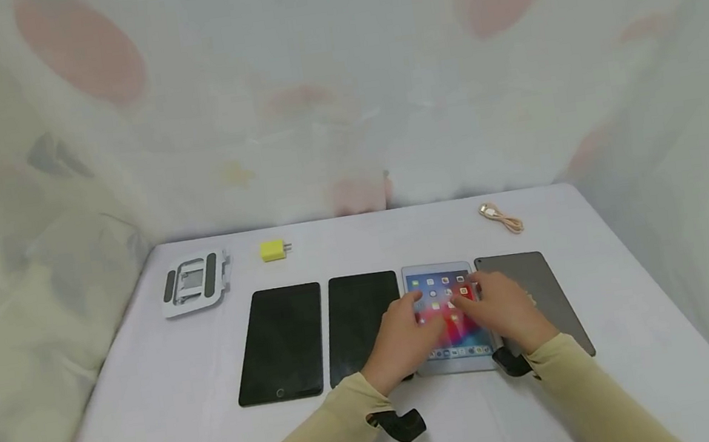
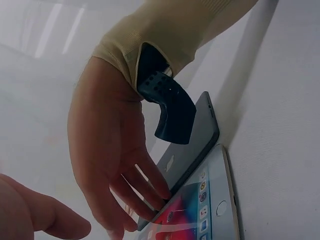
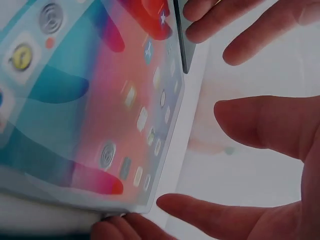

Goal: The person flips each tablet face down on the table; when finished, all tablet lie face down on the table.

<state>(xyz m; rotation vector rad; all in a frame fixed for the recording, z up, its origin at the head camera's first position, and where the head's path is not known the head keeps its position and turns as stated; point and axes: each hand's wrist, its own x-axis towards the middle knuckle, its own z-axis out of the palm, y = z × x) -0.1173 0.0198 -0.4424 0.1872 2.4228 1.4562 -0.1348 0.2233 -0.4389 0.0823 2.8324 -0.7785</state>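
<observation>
A white tablet (image 1: 450, 313) with its screen lit and app icons showing lies between my two hands. At its left side is my left hand (image 1: 405, 337), thumb and fingers spread and loosely bent, partly over the black tablet beside it. My right hand (image 1: 507, 309) is at the right side, its thumb above the screen and apart from it. In the left wrist view, the right hand's (image 2: 107, 145) lower fingers reach down to the white tablet's edge; whether they touch it I cannot tell. The left hand's fingertips are partly hidden in the head view.
Two black tablets (image 1: 283, 342) lie face up to the left. A grey tablet (image 1: 529, 272) lies back side up to the right. Farther back are a folding stand (image 1: 196, 283), a yellow charger plug (image 1: 273, 250) and a coiled cable (image 1: 502, 218). Fabric curtains surround the table.
</observation>
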